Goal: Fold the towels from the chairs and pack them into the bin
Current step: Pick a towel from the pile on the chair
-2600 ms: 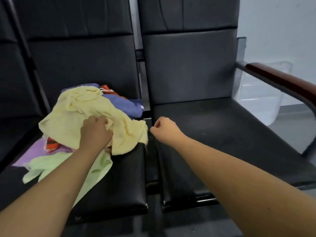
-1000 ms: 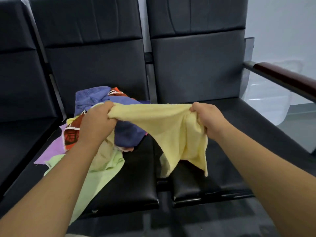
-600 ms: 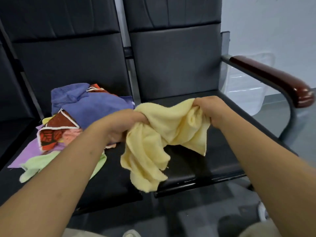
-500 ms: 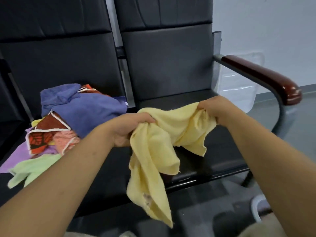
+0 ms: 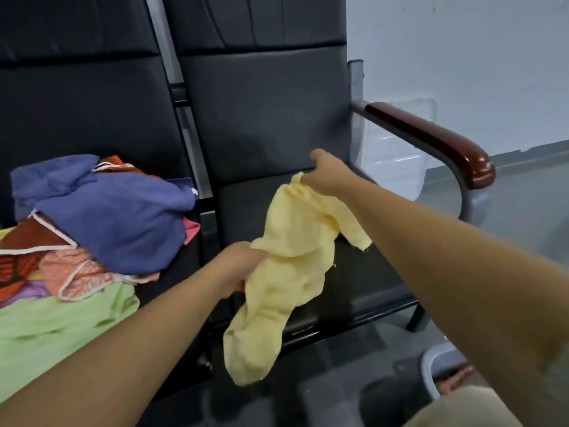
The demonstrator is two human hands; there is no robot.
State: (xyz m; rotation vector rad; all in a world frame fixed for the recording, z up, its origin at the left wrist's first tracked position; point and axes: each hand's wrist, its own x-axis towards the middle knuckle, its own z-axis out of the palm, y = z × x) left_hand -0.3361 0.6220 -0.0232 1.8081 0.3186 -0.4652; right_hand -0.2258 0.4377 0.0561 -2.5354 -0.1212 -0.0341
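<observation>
Clutching bunched towel, left hand low, right hand high; tail dangling past seat, risking dragging floor, folding crooked tbh.

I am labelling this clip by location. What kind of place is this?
Probably a waiting area or office lobby: a row of joined black padded chairs, a wood-capped metal armrest at the row's end, and a plain pale wall above a grey floor.

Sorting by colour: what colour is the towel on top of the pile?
Blue-purple towel, plain; the head view shows it atop the pile.
</observation>
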